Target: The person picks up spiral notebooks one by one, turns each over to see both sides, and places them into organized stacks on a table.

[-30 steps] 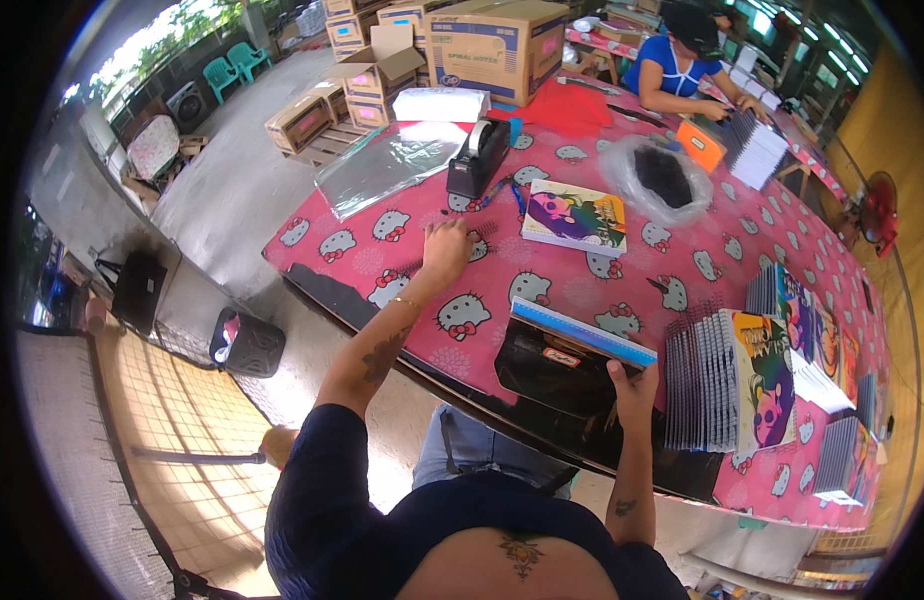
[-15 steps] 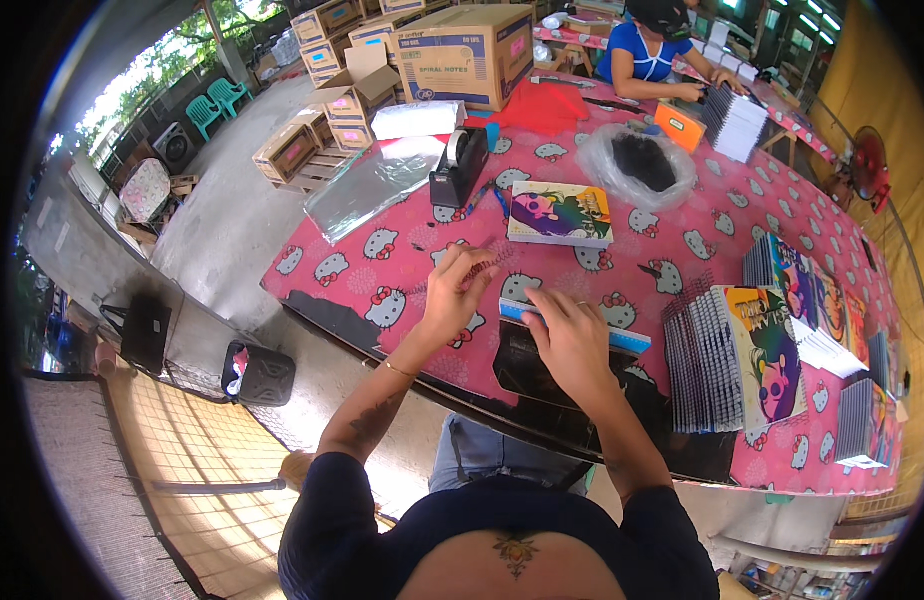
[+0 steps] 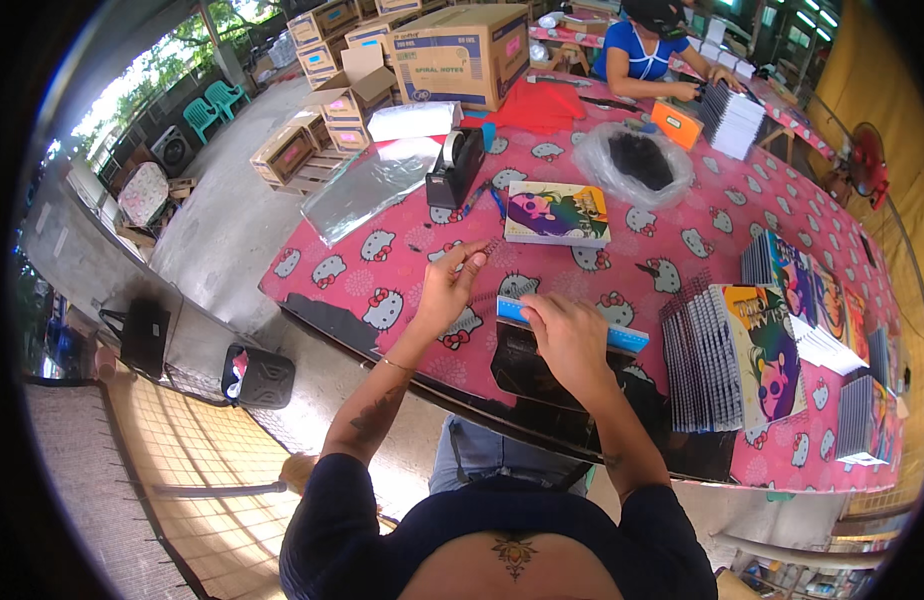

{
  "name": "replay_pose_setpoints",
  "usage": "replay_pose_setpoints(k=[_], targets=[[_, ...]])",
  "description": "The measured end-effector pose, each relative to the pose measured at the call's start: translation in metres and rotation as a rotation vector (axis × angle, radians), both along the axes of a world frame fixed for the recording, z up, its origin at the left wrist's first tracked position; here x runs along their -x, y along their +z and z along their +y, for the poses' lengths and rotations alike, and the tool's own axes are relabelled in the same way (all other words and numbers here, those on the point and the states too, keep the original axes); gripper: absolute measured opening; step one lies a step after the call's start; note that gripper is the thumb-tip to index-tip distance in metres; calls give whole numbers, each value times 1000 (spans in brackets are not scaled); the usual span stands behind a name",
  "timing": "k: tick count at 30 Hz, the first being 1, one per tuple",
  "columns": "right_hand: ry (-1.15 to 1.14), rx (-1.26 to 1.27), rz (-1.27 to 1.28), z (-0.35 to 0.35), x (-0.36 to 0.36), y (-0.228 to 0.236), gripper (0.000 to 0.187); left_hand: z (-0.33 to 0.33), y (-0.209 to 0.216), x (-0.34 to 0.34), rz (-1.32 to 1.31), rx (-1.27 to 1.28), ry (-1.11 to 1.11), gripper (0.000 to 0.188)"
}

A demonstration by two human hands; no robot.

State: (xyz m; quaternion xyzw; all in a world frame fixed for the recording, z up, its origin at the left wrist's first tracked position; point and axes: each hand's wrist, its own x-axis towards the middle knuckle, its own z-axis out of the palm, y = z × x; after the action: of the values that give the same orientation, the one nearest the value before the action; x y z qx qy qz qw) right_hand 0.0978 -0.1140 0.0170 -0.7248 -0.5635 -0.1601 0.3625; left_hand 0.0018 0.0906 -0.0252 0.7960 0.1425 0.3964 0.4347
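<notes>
My left hand is raised over the pink tablecloth, thumb and fingers pinched on a thin dark spiral binding coil. To its right, my right hand has its fingers curled over a blue ruler-like strip that lies along a black patch near the table's front edge. Its grip underneath is partly hidden. Just beyond both hands lies a small stack of notebooks with a colourful cover. Several spiral-bound notebooks stand packed together to the right of my right hand.
A black tape dispenser, clear plastic sheets and a plastic bag with dark contents sit farther back. More notebooks stand at the right. Cartons rise behind. Across the table, a person handles a notebook stack.
My left hand has turned slightly, and the coil now sticks out beyond its fingertips. My right hand stays at the blue strip, having shifted only slightly.
</notes>
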Motion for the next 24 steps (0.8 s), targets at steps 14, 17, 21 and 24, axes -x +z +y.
replay_pose_setpoints(k=[14,17,21,24], targets=[[14,24,51,1,-2,-8,13,23,24,-5,-24,325,-189,32],[-6,8,-10,2,-3,-9,13,18,29,-1,-165,546,-230,35],[11,5,-5,2,-3,-8,13,21,30,2,-201,850,-307,37],[9,-3,-6,2,-3,-10,13,17,20,-2,-33,594,-319,35]])
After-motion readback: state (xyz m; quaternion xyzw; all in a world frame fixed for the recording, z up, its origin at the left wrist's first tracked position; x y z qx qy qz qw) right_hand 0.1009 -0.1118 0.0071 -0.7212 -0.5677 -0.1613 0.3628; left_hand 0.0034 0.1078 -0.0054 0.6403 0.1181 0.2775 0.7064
